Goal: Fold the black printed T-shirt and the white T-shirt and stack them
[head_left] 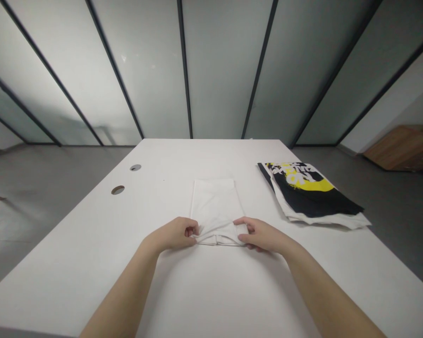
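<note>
A folded white garment (216,202) lies flat on the white table in front of me, as a narrow rectangle; its exact kind does not show. At its near left corner my left hand (179,233) pinches the cloth between thumb and fingers. My right hand (259,234) grips the near right corner the same way, thumb below and forefinger on top. Between the hands, the near edge is slightly lifted and wrinkled, with layers showing. The far end rests smooth on the table.
On the right of the white table (155,281) lies a stack of clothes, a black garment with yellow and white print (310,190) over a white one (345,219). Two round holes (118,190) pierce the tabletop at left. Frosted glass panels (218,70) stand beyond.
</note>
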`<action>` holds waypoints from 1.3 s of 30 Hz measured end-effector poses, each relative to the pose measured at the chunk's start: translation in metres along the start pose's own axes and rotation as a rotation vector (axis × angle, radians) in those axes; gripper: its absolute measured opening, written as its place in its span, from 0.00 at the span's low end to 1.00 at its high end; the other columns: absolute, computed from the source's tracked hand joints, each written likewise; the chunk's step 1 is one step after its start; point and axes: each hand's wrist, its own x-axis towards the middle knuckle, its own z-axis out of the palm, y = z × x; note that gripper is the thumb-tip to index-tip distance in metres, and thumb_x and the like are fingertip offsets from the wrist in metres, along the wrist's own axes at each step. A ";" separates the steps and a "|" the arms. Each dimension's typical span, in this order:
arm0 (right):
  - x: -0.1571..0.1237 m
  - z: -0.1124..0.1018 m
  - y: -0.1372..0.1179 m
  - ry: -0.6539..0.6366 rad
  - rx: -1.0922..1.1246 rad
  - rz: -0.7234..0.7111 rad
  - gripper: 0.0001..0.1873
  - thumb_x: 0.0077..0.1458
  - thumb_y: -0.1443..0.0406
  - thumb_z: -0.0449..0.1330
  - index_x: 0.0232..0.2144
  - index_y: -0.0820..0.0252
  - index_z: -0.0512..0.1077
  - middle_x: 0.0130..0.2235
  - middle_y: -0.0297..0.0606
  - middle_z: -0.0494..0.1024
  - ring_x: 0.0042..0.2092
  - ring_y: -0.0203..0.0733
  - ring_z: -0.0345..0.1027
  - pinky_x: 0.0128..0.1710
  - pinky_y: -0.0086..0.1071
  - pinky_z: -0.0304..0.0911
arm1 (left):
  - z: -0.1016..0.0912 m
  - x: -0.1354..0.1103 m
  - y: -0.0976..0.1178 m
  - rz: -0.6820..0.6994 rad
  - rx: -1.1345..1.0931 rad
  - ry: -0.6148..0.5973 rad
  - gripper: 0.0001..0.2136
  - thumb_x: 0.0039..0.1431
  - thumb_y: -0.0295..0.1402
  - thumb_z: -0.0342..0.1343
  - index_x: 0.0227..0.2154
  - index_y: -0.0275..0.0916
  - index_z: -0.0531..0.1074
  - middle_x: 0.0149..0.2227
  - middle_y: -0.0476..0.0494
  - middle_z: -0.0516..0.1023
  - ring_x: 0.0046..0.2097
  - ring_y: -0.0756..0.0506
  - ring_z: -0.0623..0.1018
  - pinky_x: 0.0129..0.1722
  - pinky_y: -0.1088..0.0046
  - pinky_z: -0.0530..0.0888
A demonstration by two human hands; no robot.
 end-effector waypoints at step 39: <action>0.011 0.043 -0.011 0.237 -0.615 -0.798 0.18 0.73 0.59 0.53 0.54 0.56 0.78 0.54 0.47 0.80 0.56 0.50 0.70 0.56 0.44 0.64 | 0.059 0.045 0.002 0.225 0.450 0.519 0.17 0.74 0.34 0.46 0.57 0.39 0.74 0.57 0.36 0.81 0.60 0.39 0.77 0.60 0.57 0.73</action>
